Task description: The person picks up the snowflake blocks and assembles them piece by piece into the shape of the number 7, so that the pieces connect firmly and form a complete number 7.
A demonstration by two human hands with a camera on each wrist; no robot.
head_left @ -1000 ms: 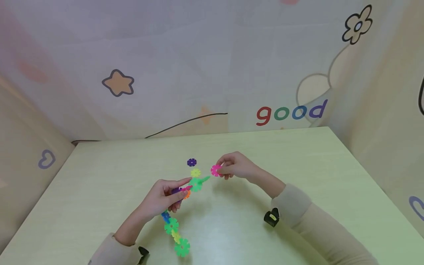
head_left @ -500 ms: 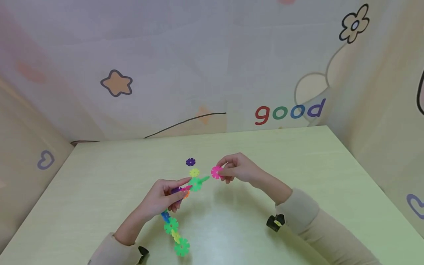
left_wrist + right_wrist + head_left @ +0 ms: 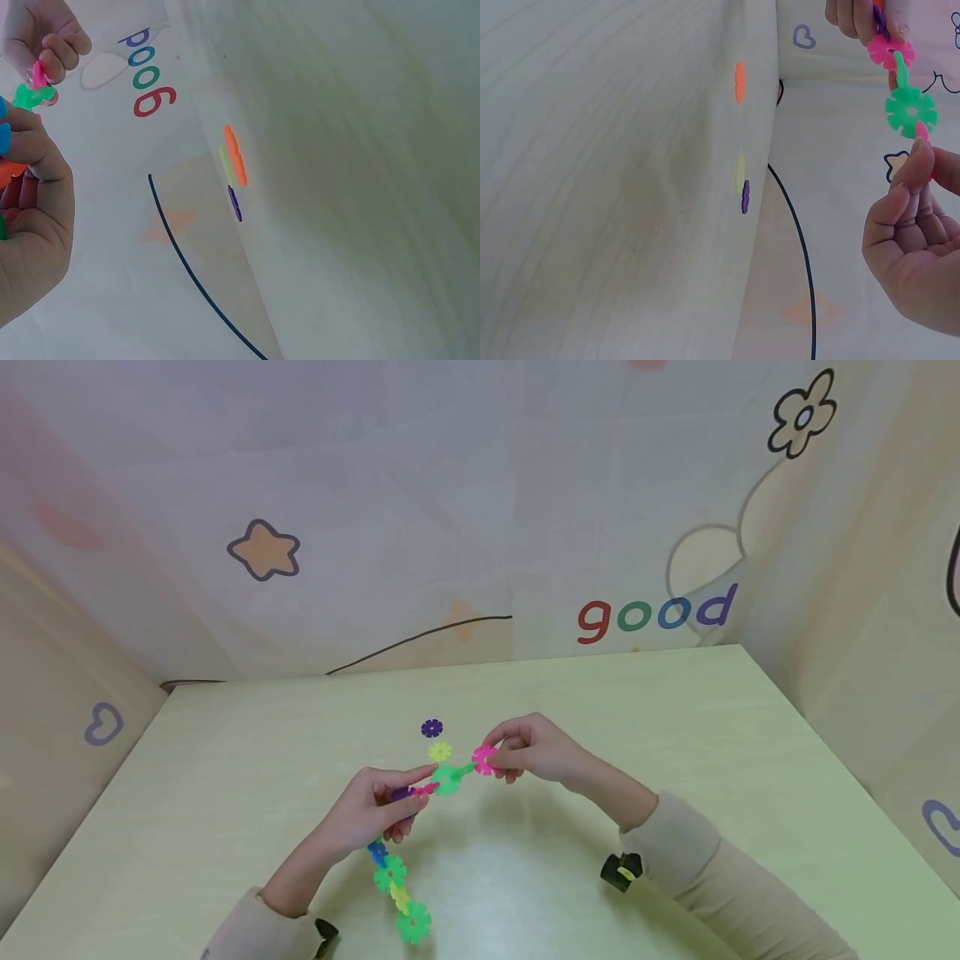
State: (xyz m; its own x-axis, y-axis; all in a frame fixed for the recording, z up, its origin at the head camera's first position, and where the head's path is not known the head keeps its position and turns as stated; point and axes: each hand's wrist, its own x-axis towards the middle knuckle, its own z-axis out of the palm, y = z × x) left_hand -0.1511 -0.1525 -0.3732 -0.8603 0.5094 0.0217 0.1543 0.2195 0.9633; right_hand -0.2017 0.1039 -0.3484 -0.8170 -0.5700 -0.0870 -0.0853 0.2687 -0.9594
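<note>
My left hand (image 3: 367, 806) grips a chain of slotted, flower-shaped plastic discs. Below the palm hang blue (image 3: 378, 853), green (image 3: 390, 873), yellow (image 3: 401, 898) and green pieces. Beyond my left fingertips, a pink disc (image 3: 891, 51) joins a green disc, and another green disc (image 3: 911, 112) stands at the chain's end. My right hand (image 3: 540, 747) pinches a loose-coloured bright pink disc (image 3: 484, 760) between thumb and forefinger, its edge meeting the end green disc's rim. Whether their slots interlock I cannot tell. Part of the chain is hidden inside my left hand.
On the pale table (image 3: 600, 710) a purple disc (image 3: 432, 727) and a yellow disc (image 3: 440, 752) lie flat beyond the hands. Nearby lies an orange disc (image 3: 235, 155), seen in the wrist views. A printed cloth (image 3: 420, 510) rises behind the table.
My right hand has moved down and left, bringing the pink disc from apart to touching the green disc at the chain's end. My left hand and the chain have barely shifted.
</note>
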